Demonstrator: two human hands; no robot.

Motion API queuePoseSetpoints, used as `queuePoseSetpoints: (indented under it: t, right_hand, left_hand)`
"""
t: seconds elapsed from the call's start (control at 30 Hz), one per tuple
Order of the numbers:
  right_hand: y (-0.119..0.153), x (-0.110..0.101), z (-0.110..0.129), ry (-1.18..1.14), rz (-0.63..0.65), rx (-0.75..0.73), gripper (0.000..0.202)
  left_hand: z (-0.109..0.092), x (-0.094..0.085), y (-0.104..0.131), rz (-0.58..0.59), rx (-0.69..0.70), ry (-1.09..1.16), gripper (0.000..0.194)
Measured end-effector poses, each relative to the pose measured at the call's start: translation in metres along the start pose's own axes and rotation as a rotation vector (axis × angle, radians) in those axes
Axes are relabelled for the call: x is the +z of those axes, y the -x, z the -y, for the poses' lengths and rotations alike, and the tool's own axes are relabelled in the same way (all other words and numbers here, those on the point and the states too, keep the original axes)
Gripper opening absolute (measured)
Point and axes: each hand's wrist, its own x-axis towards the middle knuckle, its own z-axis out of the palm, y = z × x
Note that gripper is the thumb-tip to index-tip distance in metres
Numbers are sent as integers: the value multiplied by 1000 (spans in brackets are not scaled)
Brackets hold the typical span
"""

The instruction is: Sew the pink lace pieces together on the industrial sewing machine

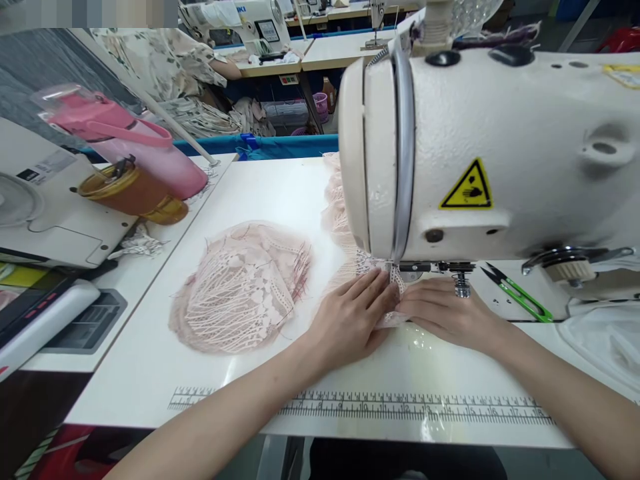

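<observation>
A piece of pale pink lace fabric (350,263) lies under the needle area of a white sewing machine (500,153) and runs back behind the machine head. My left hand (353,317) rests on this lace just left of the needle, its fingers stretched out flat and pointing to the needle. From the other side, my right hand (447,313) has its fingertips closed on the front edge of the lace; its thumb is hidden. The machine head partly covers the stitching spot. Left of my hands, a stack of pink lace cups (243,287) with loose reddish threads lies on the table.
Green thread snips (523,297) lie right of my right hand, near white cloth (607,340). A ruler strip (370,405) runs along the table's front. At left are a pink bottle (130,143), an amber cup (133,193) and another machine (50,193). Behind, a person in a floral sleeve (200,60) works.
</observation>
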Motion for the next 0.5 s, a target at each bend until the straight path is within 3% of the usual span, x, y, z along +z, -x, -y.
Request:
queuePoseSetpoints:
  t: [0.27, 0.5]
  right_hand:
    - [-7, -9, 2, 193, -45, -3, 12]
    - [-7, -8, -1, 147, 8, 24, 13]
  left_hand:
    - [1, 3, -1, -3, -17, 20, 45]
    - [4, 3, -5, 40, -36, 34, 44]
